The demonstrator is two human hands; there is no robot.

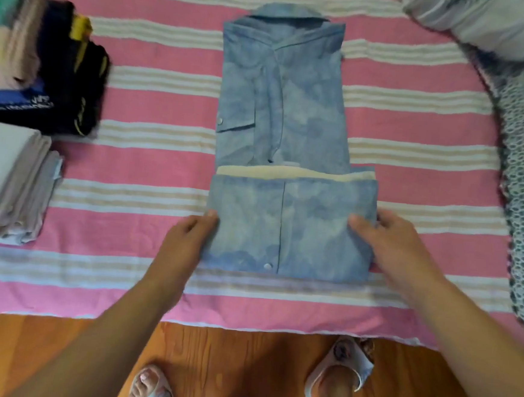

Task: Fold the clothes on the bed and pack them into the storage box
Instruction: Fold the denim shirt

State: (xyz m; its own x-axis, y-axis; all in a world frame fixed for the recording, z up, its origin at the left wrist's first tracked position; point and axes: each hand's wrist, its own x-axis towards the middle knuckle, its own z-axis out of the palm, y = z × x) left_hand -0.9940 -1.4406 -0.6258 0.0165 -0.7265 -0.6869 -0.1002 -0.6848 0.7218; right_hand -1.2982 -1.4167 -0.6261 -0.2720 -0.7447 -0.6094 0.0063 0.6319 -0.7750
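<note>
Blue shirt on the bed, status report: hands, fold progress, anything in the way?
Left hand and right hand grip the sides of the blue shirt. Bottom section folded up, collar end flat. Folded stacks at left, apart. Storage box not in view.

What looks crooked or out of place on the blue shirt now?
The folded-up bottom section of the blue shirt is not aligned: it sticks out to the right past the upper body's edge. A pale strip of inner fabric shows along its top edge. Nothing looks damaged or spilled.
</note>
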